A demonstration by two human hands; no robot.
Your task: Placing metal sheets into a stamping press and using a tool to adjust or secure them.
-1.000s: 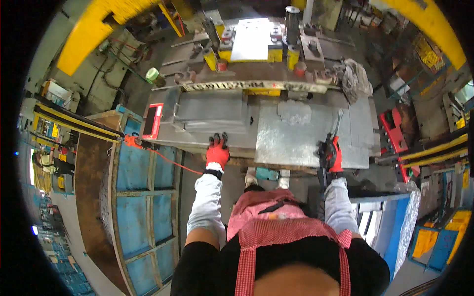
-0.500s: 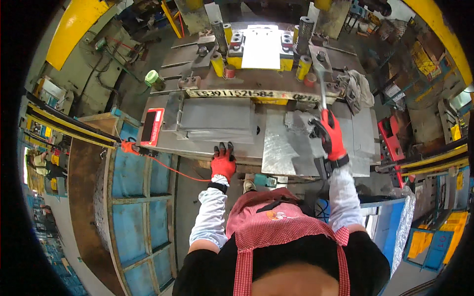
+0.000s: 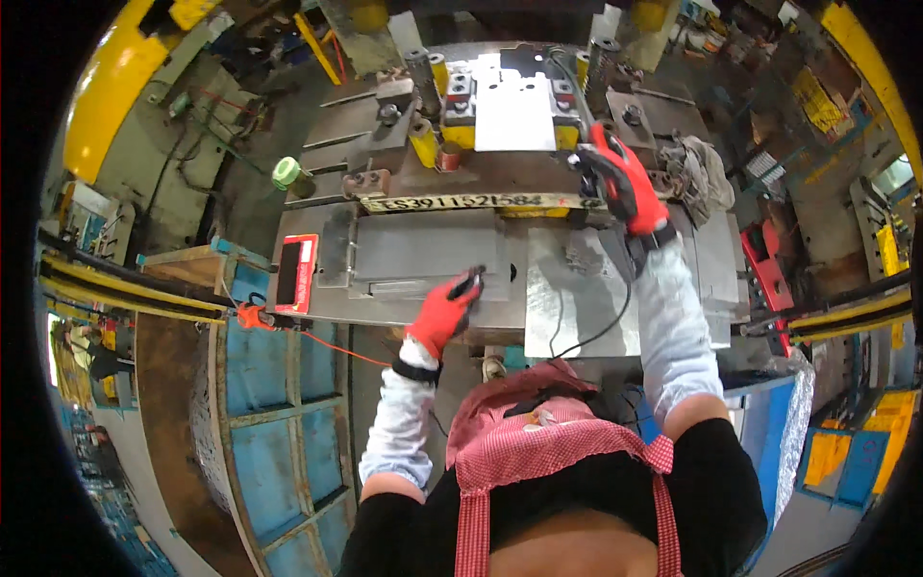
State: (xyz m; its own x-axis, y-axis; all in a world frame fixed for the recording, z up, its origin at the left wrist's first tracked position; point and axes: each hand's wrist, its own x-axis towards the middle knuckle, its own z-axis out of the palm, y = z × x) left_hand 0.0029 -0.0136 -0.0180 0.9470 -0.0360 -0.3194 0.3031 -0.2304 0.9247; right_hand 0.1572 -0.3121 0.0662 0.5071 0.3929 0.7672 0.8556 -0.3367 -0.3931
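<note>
My right hand (image 3: pixel 627 188), in a red and black glove, is raised over the right side of the press bed. It is closed round a long, thin grey tool (image 3: pixel 583 101) whose kind I cannot make out. The tool's far end reaches beside the bright flat metal plate (image 3: pixel 515 120) on the die. My left hand (image 3: pixel 447 313), gloved alike, is over the near edge of the stack of grey metal sheets (image 3: pixel 428 245). Its fingers stretch toward the upper right, with nothing visible in them.
Yellow-and-black posts and dark cylindrical guide pillars (image 3: pixel 423 79) flank the die. A bare metal sheet (image 3: pixel 567 298) lies right of the stack, a grey rag (image 3: pixel 702 178) beyond it. A red-framed device (image 3: pixel 296 274) and a green-lidded jar (image 3: pixel 288 175) are at left. A dark cable crosses the bench.
My right hand has moved forward and slightly left with the tool, toward the die. My left hand has turned rightward, its fingers closer together. Dark notches now show at the plate's far edge.
</note>
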